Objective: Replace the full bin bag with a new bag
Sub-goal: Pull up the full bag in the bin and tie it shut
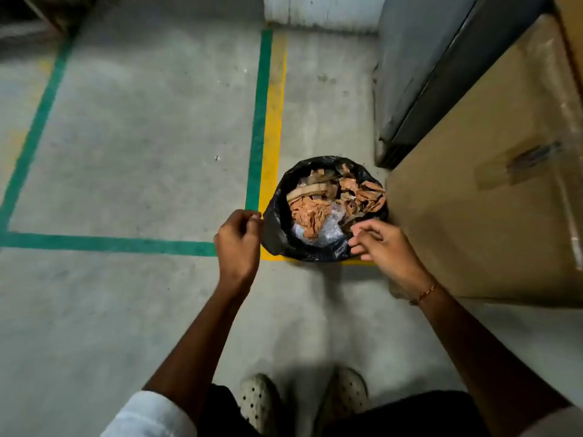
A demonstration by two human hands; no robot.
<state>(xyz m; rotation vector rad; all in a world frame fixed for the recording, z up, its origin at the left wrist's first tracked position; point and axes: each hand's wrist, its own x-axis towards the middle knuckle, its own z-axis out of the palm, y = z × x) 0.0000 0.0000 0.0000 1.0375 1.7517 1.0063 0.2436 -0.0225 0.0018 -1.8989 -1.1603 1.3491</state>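
A round bin lined with a black bag [277, 234] stands on the concrete floor, right beside a large cardboard box. The bag is full of brown paper scraps [315, 212] and clear plastic wrap. My left hand [238, 239] hovers at the bag's left rim with loosely curled fingers, and nothing is visibly held. Over the near right rim floats my right hand [383, 247], its fingers half bent and apart, not gripping the bag. The bin itself is hidden under the bag.
A large cardboard box [492, 184] stands to the right, touching the bin. Behind it is a grey metal cabinet [419, 74]. Green [258, 121] and yellow [274, 121] floor lines run past the bin's left. My two shoes [258, 402] are at the bottom.
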